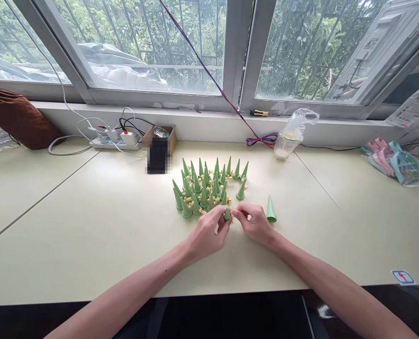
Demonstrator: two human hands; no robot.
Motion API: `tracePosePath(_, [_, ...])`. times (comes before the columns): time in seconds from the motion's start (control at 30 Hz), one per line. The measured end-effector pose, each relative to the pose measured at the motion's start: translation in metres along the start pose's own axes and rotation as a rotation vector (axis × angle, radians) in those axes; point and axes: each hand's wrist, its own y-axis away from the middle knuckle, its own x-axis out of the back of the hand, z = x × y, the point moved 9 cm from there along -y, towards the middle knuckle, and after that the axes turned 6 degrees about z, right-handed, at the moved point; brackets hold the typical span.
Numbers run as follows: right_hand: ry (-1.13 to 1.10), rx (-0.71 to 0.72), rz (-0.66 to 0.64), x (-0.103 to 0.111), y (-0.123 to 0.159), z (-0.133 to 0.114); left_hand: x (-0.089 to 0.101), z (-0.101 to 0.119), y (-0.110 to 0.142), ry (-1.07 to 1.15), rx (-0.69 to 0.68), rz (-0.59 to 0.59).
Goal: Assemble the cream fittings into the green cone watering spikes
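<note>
My left hand (209, 230) is closed around a small green cone (227, 214), whose tip shows between the fingers. Close against it on the right, my right hand (254, 223) has thumb and forefinger pinched together by the cone's side; what they hold is too small to make out. Just beyond the hands, several green cones (196, 207) stand upright in a tight cluster, with small yellowish pieces at their sides. One cone (240, 192) stands slightly apart at the cluster's right. Another green cone (271, 212) stands alone beside my right hand, and no yellow piece shows on it.
Along the sill lie a power strip (105, 142) with cables, a cardboard box (172, 136) and a dark pixelated item (158, 155). Further right are a plastic cup in a bag (286, 143), coiled wires (262, 140) and pink and teal packets (400, 162). A brown bag (22, 117) lies far left.
</note>
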Motion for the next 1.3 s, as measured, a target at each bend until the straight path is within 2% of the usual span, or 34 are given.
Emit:
tracePosePath(0.37, [-0.017,0.0,0.021,0.0,0.0,-0.003,-0.001,-0.003,0.002,0.033,0.028,0.032])
tracePosePath(0.53, [-0.009,-0.005,0.008,-0.001,-0.001,-0.003,-0.001,0.003,0.003,-0.034,-0.081,0.034])
tracePosePath(0.67, [-0.01,-0.021,-0.001,-0.002,-0.001,-0.002,-0.004,0.012,0.003,-0.057,-0.182,-0.008])
tracePosePath(0.87, [-0.023,-0.063,-0.014,-0.004,-0.001,0.002,-0.009,0.018,0.005,-0.064,-0.247,-0.078])
tracePosePath(1.0, [-0.035,-0.09,0.002,-0.004,-0.003,0.004,-0.006,0.014,0.003,-0.027,-0.181,-0.029])
tracePosePath(1.13, [-0.041,-0.106,0.02,-0.003,-0.004,0.003,0.001,0.003,-0.003,0.002,-0.013,0.036])
tracePosePath(1.3, [-0.064,-0.066,-0.031,-0.002,-0.004,-0.004,0.006,-0.008,-0.008,0.114,0.17,0.028])
